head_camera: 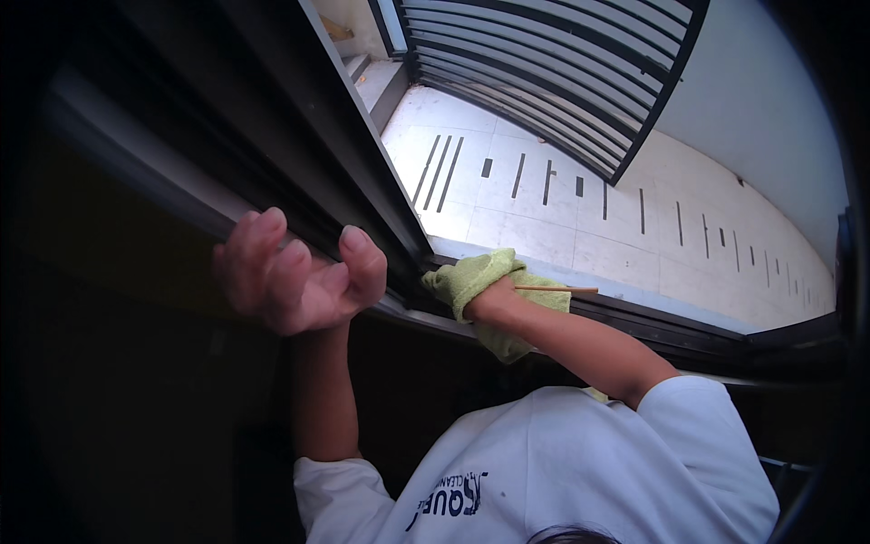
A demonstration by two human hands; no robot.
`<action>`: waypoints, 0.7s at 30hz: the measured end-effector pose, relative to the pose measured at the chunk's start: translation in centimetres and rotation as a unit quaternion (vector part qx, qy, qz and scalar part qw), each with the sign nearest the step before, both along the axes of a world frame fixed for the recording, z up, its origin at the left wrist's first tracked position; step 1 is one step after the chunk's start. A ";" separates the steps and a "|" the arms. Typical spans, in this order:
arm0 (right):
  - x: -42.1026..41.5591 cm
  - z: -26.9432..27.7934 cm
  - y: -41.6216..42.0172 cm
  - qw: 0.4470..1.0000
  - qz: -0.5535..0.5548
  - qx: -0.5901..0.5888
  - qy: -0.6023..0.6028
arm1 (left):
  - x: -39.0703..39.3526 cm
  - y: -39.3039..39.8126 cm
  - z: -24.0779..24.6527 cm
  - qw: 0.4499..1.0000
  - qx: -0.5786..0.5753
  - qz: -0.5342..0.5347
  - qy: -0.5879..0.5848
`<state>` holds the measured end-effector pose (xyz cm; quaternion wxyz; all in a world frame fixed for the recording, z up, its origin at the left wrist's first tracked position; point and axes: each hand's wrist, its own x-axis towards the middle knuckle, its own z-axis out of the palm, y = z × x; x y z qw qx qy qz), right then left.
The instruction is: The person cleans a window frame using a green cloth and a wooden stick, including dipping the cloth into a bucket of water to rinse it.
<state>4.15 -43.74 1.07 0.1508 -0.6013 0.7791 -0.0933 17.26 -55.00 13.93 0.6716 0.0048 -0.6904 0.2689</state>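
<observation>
My right hand [486,289] is wrapped in a yellow-green terry cloth [472,275], which hides its fingers. The cloth presses into the lower corner of a dark window frame [414,272], where the upright meets the bottom track. A thin wooden stick [557,290] juts out beside the wrist, over the cloth's loose end; its other end is hidden. Raised near the camera on the left, my left hand [299,272] holds nothing, palm up with curled fingers apart, in front of the dark sliding panel's edge.
The dark bottom track [659,326] runs right from the cloth. Outside, a black slatted metal gate [544,75] stands over a pale tiled floor [530,224] with dark inlaid strips. A step [384,88] lies at the upper left of that floor, and a pale wall [754,102] rises at right.
</observation>
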 end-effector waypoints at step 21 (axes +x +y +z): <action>-0.4 -0.9 -0.9 0.980 0.035 -0.083 0.176 | -1.2 -0.6 2.1 0.998 0.007 -0.031 -0.045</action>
